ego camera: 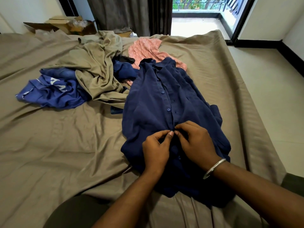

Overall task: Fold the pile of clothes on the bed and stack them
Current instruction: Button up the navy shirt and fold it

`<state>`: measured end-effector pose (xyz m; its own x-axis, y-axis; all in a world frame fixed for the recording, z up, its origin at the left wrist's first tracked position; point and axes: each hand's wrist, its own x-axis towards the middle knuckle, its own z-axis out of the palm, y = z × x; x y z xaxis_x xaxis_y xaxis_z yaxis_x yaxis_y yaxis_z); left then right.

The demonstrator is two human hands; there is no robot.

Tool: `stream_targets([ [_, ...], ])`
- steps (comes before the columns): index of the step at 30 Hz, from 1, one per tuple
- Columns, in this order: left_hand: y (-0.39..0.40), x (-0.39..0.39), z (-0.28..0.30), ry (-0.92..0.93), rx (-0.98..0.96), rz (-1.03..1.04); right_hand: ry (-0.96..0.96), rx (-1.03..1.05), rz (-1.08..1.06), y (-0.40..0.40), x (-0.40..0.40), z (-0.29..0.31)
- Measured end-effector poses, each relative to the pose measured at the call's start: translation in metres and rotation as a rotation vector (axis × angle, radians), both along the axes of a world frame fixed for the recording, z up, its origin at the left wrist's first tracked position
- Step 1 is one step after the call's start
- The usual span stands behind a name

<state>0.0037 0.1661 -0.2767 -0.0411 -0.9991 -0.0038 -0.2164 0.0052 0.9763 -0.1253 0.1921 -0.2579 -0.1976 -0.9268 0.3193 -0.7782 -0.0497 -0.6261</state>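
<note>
Head cam: both hands are pinching the button strip of a dark navy button-up shirt spread flat on the taupe-sheeted bed. Left hand and right hand have fingers curled tight on the fabric, fingertips nearly touching. Unfolded clothes pile sits just left of the shirt.

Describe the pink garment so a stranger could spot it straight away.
Start at the bed with its olive-tan sheet, then look to its far side near the balcony door. The pink garment lies there, partly under the navy button shirt's collar. It alone is salmon pink with a pale speckled print.
</note>
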Motion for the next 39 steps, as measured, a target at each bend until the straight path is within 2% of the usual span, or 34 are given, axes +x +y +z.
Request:
stream_targets([
  [6,-0.005,0.000,-0.005,0.004,0.033,-0.075,-0.188,0.027,-0.058,-0.002,0.000,0.000],
  [14,-0.005,-0.001,-0.006,0.047,0.061,-0.077,-0.344,0.115,-0.054,-0.004,0.001,0.000],
  [23,-0.005,-0.001,-0.006,0.006,0.038,-0.082,-0.720,0.236,-0.007,-0.006,-0.003,0.002],
  [28,-0.008,0.001,-0.008,0.041,0.063,-0.104,-0.744,0.235,0.019,-0.005,-0.006,-0.002],
  [33,-0.014,0.001,-0.008,0.221,0.159,-0.177,-0.667,0.201,0.006,-0.004,-0.008,-0.003],
  [39,-0.013,0.003,-0.008,0.177,0.149,-0.184,-0.591,0.199,0.005,-0.003,-0.006,-0.004],
])
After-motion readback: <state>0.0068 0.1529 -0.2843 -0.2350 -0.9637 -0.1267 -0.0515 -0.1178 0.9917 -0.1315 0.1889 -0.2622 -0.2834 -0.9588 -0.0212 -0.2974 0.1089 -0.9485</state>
